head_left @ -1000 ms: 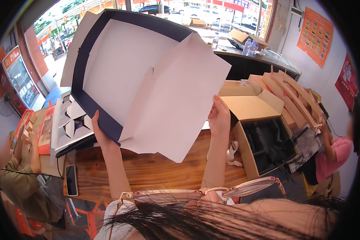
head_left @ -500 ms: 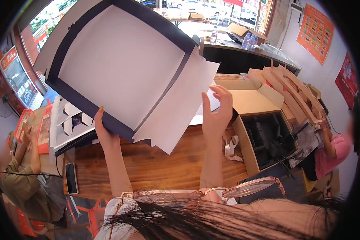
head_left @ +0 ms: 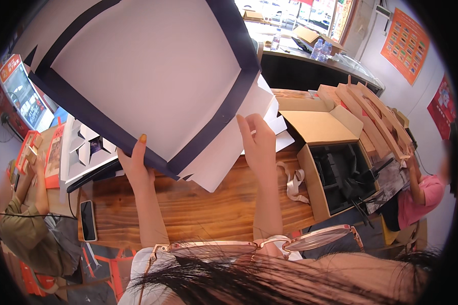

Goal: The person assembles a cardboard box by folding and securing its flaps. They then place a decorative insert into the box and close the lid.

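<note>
Between your forearms you have a passage over the bare wood of the table (head_left: 208, 218). Above it, the big blue-rimmed box (head_left: 152, 76), tilted up in your left hand (head_left: 136, 161), blocks the way forward, and its loose white flap (head_left: 213, 170) hangs into the gap before your right hand (head_left: 259, 140). To your right, a ribbon (head_left: 294, 187) and then the open carton's wall (head_left: 309, 190) stand in the way; leftward, a white tray (head_left: 71, 162) and a phone (head_left: 87, 220).

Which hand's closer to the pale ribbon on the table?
Right. The right hand is up and to the left of the ribbon; the left hand is much farther left, gripping the dark-rimmed white box.
</note>
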`<state>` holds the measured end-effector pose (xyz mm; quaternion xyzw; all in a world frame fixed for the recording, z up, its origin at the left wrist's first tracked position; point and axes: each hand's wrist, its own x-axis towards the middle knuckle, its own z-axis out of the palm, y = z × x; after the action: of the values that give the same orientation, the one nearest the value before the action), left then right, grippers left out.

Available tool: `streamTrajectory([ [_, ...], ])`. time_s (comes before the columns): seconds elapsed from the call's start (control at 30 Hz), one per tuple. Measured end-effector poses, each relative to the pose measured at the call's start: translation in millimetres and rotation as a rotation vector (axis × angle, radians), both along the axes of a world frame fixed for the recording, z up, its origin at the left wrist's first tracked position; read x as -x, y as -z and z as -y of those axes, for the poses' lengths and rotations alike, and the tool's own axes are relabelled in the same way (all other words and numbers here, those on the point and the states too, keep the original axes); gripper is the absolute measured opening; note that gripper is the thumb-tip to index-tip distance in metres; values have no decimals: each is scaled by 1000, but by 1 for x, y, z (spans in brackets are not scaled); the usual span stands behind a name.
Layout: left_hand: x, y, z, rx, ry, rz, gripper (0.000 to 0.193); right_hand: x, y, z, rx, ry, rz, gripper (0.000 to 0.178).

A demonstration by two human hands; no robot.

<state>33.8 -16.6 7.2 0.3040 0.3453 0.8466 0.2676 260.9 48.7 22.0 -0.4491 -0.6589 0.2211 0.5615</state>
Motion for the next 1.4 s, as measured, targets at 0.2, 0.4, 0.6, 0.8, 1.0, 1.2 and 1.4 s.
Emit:
streamTrajectory([
  [0.2,-11,-5,3,77,-43,-32,58,3,6,-3,17,90,200,30],
  [0.4,-14,-4,3,59,-7,-45,57,3,8,-9,76,167,193,32],
  [0.6,-13,-4,5,54,-7,-76,56,2,11,-12,66,102,168,28],
  [0.8,-15,-9,8,82,-46,-45,57,4,11,-9,6,73,157,22],
  [1.0,-14,-7,6,77,-37,-18,58,-2,8,-11,129,64,-3,20],
  [1.2,-10,-7,6,13,-188,11,55,-6,10,-12,125,-11,-220,19],
  [1.4,0,-3,1,-7,-259,-18,59,-7,4,-3,138,-128,-408,17],
])
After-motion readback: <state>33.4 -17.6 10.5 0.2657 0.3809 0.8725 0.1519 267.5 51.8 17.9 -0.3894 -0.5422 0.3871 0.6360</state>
